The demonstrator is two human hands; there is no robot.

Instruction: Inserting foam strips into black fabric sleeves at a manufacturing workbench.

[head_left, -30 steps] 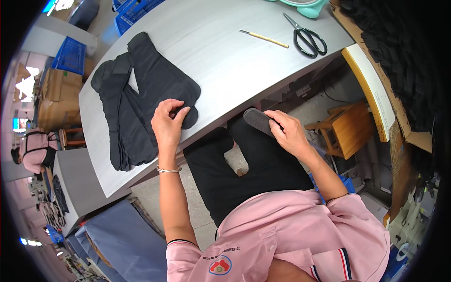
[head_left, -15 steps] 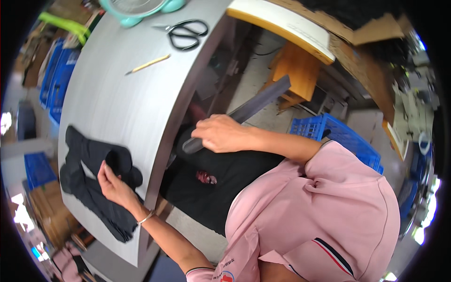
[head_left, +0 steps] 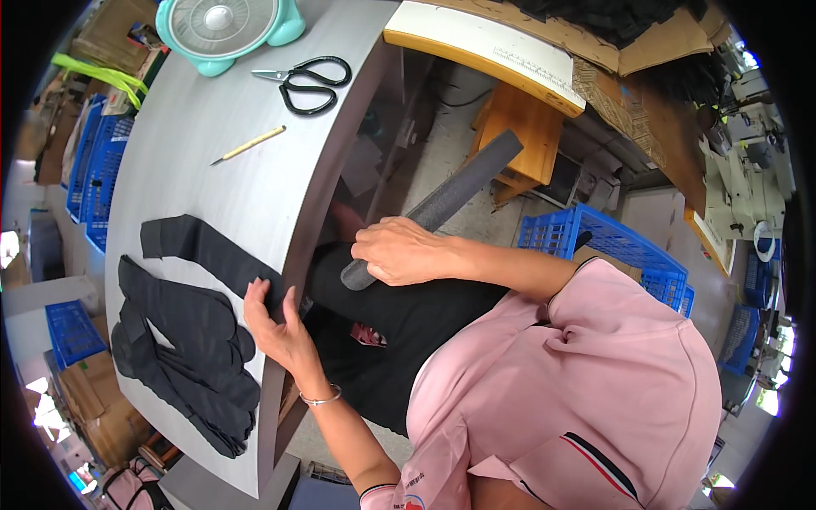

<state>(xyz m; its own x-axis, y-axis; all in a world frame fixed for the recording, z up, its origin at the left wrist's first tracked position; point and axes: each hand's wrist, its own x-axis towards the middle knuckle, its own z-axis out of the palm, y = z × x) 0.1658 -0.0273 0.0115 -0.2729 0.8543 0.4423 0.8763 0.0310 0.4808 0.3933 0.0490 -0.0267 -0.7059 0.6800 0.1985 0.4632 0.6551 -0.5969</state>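
My right hand (head_left: 399, 251) is closed around a long, stiff-looking dark grey strip (head_left: 463, 183) with one rounded end, held over the black cloth (head_left: 425, 314) on my lap. At the table's near edge, my left hand (head_left: 287, 340) has its fingers and thumb about the end of a black fabric strip (head_left: 208, 251). The thumb stands apart from the fingers, and part of the grip is hidden. Beside this strip lies a loose pile of black fabric pieces (head_left: 183, 340) on the grey table (head_left: 229, 191). A small red patterned thing (head_left: 367, 334) shows partly between folds on my lap.
Farther up the table are black-handled scissors (head_left: 314, 85), a thin yellow pointed tool (head_left: 248, 145) and a turquoise fan (head_left: 223, 30). A wooden stool (head_left: 523, 127) stands past the table edge. To my right is a blue crate (head_left: 612, 246); a white-topped board (head_left: 484, 51) juts out ahead.
My left hand has moved right, from the pile to the table edge. A black fabric strip now stretches apart from the pile toward it. My right hand still holds the grey strip.
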